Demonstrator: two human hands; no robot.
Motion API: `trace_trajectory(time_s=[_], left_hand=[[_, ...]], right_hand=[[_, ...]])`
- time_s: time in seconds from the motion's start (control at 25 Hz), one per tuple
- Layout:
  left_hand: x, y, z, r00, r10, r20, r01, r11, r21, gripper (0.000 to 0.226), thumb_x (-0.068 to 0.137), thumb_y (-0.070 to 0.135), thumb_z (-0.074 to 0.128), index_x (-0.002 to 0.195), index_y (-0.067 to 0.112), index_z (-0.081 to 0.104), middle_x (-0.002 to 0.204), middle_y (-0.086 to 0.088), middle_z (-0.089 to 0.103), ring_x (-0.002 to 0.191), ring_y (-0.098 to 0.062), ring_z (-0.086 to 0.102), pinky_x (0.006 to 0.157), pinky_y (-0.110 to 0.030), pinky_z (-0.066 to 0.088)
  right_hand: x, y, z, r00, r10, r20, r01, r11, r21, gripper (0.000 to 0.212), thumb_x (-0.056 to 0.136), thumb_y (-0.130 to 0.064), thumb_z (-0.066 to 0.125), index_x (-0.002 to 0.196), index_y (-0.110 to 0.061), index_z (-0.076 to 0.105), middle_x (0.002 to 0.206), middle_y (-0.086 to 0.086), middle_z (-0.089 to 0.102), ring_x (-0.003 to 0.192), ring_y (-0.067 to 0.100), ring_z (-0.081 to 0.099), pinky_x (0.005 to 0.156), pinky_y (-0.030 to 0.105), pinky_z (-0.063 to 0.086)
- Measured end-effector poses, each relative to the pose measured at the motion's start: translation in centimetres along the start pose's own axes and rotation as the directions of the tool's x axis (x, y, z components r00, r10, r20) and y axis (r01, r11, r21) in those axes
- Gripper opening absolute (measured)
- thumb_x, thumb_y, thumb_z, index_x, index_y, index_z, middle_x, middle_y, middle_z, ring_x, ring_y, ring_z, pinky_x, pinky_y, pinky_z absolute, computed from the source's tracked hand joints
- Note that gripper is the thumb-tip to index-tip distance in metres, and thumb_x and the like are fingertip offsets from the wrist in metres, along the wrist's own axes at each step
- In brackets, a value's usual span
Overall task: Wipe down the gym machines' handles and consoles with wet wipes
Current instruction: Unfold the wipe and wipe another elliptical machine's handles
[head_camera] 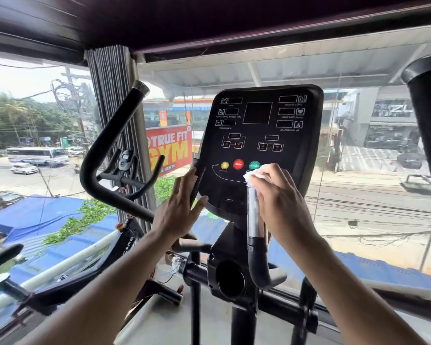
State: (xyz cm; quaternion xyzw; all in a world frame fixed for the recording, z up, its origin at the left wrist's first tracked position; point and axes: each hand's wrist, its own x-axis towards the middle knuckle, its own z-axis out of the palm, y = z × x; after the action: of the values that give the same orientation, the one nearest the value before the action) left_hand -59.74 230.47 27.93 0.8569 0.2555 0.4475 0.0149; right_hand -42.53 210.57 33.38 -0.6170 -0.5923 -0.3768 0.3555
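A person wiped a gym machine's console (260, 135).
The right hand (279, 197) pinched a white wet wipe (255, 176) (beside the green button (254, 165)); the left hand (177, 207), fingers straight, steadied its edge.

A wall of large glass windows (358, 145) fills the view ahead, bright with daylight, under a dark ceiling (209, 18) and beside a bunched grey pleated blind (110, 78) hanging at a window post. Through the glass lie a street with a white bus (36, 155) and cars, palm trees, tangled overhead wires, blue roofing (47, 220) below, grey shopfronts opposite and a red banner (171, 148) reading "TRUE FIT GYM". A pale floor (159, 327) shows at the bottom.
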Motion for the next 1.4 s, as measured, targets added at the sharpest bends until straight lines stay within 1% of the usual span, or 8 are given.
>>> trace_trajectory(time_s=[0.16,0.36,0.52,0.64,0.92,1.08,1.24,1.4], left_hand=[[0.3,0.0,0.1,0.997,0.042,-0.07,-0.044,0.999,-0.028,0.064,0.107,0.047,0.044,0.163,0.03,0.017,0.152,-0.007,0.049,0.116,-0.034,0.069,0.068,-0.051,0.064],[0.2,-0.4,0.4,0.993,0.067,-0.094,-0.075,0.994,-0.075,0.063,0.107,0.044,0.045,0.163,0.031,0.02,0.148,-0.007,0.052,0.111,-0.035,0.07,0.068,-0.053,0.063],[0.0,-0.3,0.4,0.996,0.049,-0.068,-0.054,0.996,-0.075,0.064,0.105,0.054,0.039,0.163,0.036,0.018,0.15,-0.006,0.051,0.106,-0.04,0.07,0.063,-0.054,0.063],[-0.1,-0.1,0.3,0.996,0.04,-0.083,-0.045,0.997,-0.067,0.064,0.103,0.047,0.043,0.161,0.03,0.024,0.147,-0.006,0.053,0.098,-0.041,0.072,0.058,-0.049,0.06],[-0.1,0.0,0.2,0.994,0.024,-0.105,-0.031,0.997,-0.065,0.058,0.106,0.045,0.047,0.159,0.033,0.025,0.148,-0.006,0.057,0.107,-0.041,0.071,0.069,-0.054,0.061],[-0.1,0.3,0.1,0.994,0.023,-0.106,-0.031,0.997,-0.077,0.064,0.104,0.033,0.057,0.159,0.031,0.024,0.147,-0.01,0.058,0.11,-0.038,0.071,0.07,-0.054,0.061],[0.0,0.1,0.1,0.992,0.039,-0.12,-0.044,0.998,-0.043,0.066,0.104,0.031,0.058,0.16,0.028,0.024,0.148,-0.012,0.057,0.112,-0.038,0.071,0.068,-0.053,0.061],[-0.3,0.4,0.1,0.992,0.045,-0.119,-0.049,0.998,-0.036,0.063,0.106,0.033,0.055,0.161,0.025,0.026,0.15,-0.011,0.054,0.113,-0.038,0.07,0.066,-0.05,0.061]], right_hand=[[1.7,-1.0,0.6,0.993,-0.082,0.08,0.097,0.972,-0.212,0.017,0.084,0.007,0.064,0.089,-0.009,0.067,0.108,0.003,0.055,0.096,0.023,0.049,0.083,0.037,0.05],[-0.6,-0.1,0.9,0.955,0.262,-0.142,-0.212,0.932,0.295,0.014,0.097,-0.007,0.063,0.101,-0.013,0.076,0.106,-0.003,0.066,0.098,0.009,0.062,0.091,0.021,0.049],[-0.2,0.7,1.8,0.628,0.744,0.226,-0.562,0.234,0.793,0.02,0.098,-0.005,0.06,0.095,-0.02,0.073,0.085,-0.007,0.072,0.074,0.008,0.066,0.068,0.024,0.055],[0.5,1.3,2.4,0.514,0.605,0.609,-0.5,-0.365,0.785,0.021,0.099,-0.006,0.052,0.104,-0.011,0.071,0.089,0.009,0.072,0.075,0.021,0.066,0.067,0.029,0.055],[1.2,0.7,5.1,0.571,0.279,0.772,-0.266,-0.827,0.496,0.033,0.1,-0.021,0.056,0.11,0.008,0.069,0.103,0.017,0.071,0.089,0.026,0.074,0.074,0.031,0.062],[0.3,1.4,5.2,0.594,0.546,0.591,-0.302,-0.53,0.793,0.018,0.1,-0.01,0.056,0.109,-0.01,0.071,0.112,0.026,0.072,0.097,0.032,0.071,0.088,0.039,0.059],[-1.0,0.4,5.1,0.762,0.6,-0.244,-0.311,0.67,0.675,0.016,0.101,-0.007,0.057,0.102,-0.015,0.07,0.104,-0.002,0.071,0.097,0.008,0.068,0.085,0.03,0.057],[-1.0,-0.4,3.7,0.891,0.292,-0.348,-0.147,0.91,0.388,0.015,0.099,0.0,0.058,0.106,-0.006,0.071,0.109,0.003,0.064,0.104,0.016,0.063,0.09,0.028,0.053]])
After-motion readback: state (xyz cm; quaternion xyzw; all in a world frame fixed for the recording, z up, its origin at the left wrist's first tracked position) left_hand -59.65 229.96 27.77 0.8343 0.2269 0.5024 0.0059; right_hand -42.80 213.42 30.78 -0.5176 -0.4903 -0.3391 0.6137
